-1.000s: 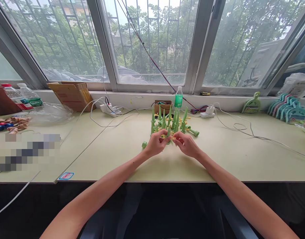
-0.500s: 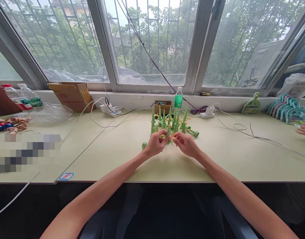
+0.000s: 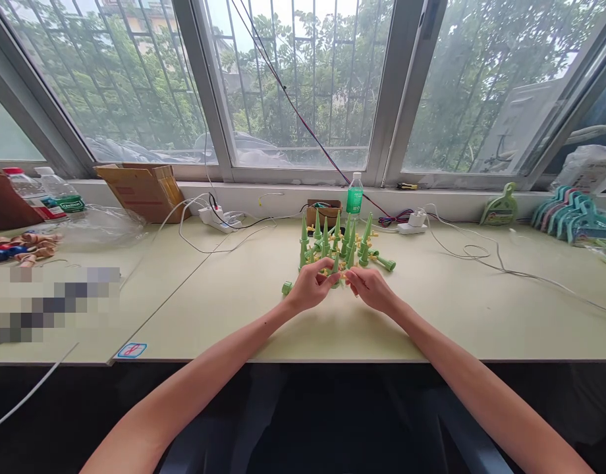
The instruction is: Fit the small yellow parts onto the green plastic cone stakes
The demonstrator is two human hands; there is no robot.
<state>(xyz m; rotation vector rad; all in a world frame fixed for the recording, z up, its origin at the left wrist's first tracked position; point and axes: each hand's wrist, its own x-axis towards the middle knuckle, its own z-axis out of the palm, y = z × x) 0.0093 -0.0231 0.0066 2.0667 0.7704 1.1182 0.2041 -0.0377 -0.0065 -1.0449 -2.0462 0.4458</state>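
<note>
My left hand (image 3: 310,284) is closed around the lower part of a pointed green plastic cone (image 3: 335,264), which stands tip up between thumb and fingers. Close by on the right, my right hand (image 3: 371,288) has its fingertips pinched together at the cone's side. A small yellowish bit shows near those fingertips, too small to name. Just beyond both hands stand several similar green cones (image 3: 346,238) in a cluster, with small yellow pieces among them. A green tube-like piece (image 3: 386,263) lies at the right of the cluster, and a short green piece (image 3: 286,288) lies left of my left wrist.
Behind the cones are a small brown box (image 3: 325,212) and a green-labelled bottle (image 3: 354,196). Power strips (image 3: 219,218) with loose white cables (image 3: 500,263) lie on the table. A cardboard box (image 3: 141,191) stands left; teal hangers (image 3: 574,214) stand right.
My right hand's fingers have shifted slightly and curled in beside the cone. The left hand keeps its hold. Another person's hand at the right edge has left the view.
</note>
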